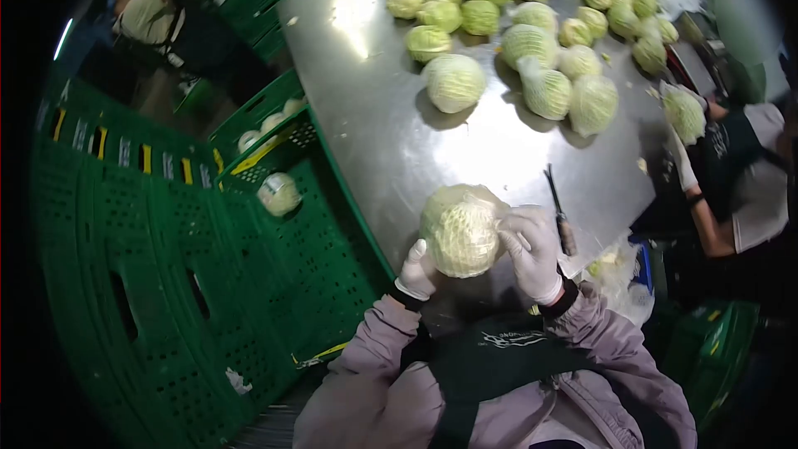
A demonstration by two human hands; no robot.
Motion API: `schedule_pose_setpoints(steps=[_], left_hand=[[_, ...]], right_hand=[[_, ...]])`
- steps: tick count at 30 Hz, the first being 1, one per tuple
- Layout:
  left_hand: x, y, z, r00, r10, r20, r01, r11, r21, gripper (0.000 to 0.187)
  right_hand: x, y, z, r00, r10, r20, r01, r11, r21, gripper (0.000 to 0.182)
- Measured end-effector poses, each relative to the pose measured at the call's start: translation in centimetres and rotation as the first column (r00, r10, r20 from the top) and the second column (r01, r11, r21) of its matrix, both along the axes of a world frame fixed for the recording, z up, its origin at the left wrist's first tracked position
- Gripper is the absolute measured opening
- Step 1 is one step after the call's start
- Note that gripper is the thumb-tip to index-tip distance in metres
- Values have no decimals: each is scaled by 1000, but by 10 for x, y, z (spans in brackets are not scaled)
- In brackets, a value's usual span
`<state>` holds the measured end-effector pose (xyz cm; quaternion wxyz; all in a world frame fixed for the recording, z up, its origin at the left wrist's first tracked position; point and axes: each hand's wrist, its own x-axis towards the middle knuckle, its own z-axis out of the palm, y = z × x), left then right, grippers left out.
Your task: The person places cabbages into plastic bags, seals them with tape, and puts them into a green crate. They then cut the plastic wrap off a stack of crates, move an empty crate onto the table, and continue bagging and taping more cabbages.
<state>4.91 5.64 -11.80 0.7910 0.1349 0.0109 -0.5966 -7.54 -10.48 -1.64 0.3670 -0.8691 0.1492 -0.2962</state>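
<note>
A round pale cabbage (464,231) in clear wrap is held just above the near edge of the metal table. My left hand (417,273), in a white glove, cups its lower left side with the thumb pointing up; the other fingers are partly hidden. On the right side of the cabbage, my gloved right hand (533,251) closes its fingertips on the wrap. A knife (564,229) with a brown handle and dark blade lies on the table beside my right hand. Farther back stands another pale cabbage (454,83).
Several green cabbages (480,18), some in netting, cover the far side of the metal table (337,75). At left is a green crate (312,249) with one wrapped cabbage (279,194). On the right, a co-worker's hand holds a netted cabbage (684,115). A plastic bag (625,293) hangs nearby.
</note>
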Motion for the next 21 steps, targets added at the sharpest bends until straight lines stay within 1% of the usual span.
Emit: schedule_pose_setpoints(steps=[1,2,3,4,5,6,7,8,9,10,12,13,14,15,16,17,18,19,20,21], left_hand=[[-13,-5,-4,999,-10,-51,14,997,80,75],[-24,-12,-2,998,-41,-55,45,996,78,75],[-33,-18,-1,996,-80,32,73,983,169,72],[-41,-22,1,985,-124,119,90,961,260,69],[-41,-23,13,889,-359,285,187,852,488,72],[-46,-24,21,880,-381,284,208,845,492,72],[-51,-24,28,514,-353,782,-127,870,476,75],[-53,-27,38,-86,-294,952,-379,893,241,78],[-55,-33,54,-142,-133,981,-295,952,86,83],[-60,-43,92,-223,-151,963,-234,967,98,78],[-72,-60,81,-99,-108,989,-220,972,84,65],[-78,-60,58,221,-193,956,-203,950,239,40],[-78,-66,71,292,-233,928,-231,924,305,24],[-77,-70,69,288,-235,929,-222,927,303,24],[-75,-71,64,452,-170,876,-172,947,272,27],[-72,-71,60,606,-111,788,-130,963,236,34],[-69,-69,58,604,-115,788,-127,963,239,34],[-64,-65,57,849,-77,523,-47,974,221,36],[-60,-62,55,981,-52,186,18,984,178,39],[-56,-61,52,994,-43,99,35,996,81,38]], right_hand=[[-11,-5,2,999,-35,-21,35,999,20,20],[-20,-6,8,998,-66,-25,66,998,18,20],[-27,-5,16,994,-70,-83,99,903,417,14],[-32,-5,21,991,-52,-126,129,654,746,13],[-34,-8,15,999,-29,-39,48,676,735,16],[-35,-10,21,998,-53,-39,64,672,738,16],[-34,-13,31,1000,9,5,-9,545,839,15],[-32,-17,39,996,67,67,-88,404,910,15],[-31,-19,43,993,95,72,-104,398,912,13],[-31,-19,43,993,81,80,-106,397,912,13],[-33,-20,41,966,249,74,-183,448,875,14],[-36,-21,38,956,264,124,-213,339,916,16],[-40,-25,37,959,255,127,-211,340,916,16],[-46,-31,35,985,130,117,-159,390,907,16],[-52,-36,31,994,2,108,-99,430,897,17],[-60,-38,22,995,-12,98,-84,425,902,24],[-68,-40,8,995,-16,99,-83,423,903,24],[-75,-41,-7,999,-46,-6,41,798,601,29],[-79,-40,-15,989,-121,-85,133,980,149,35],[-84,-37,-18,973,-153,-173,157,988,12,43]])
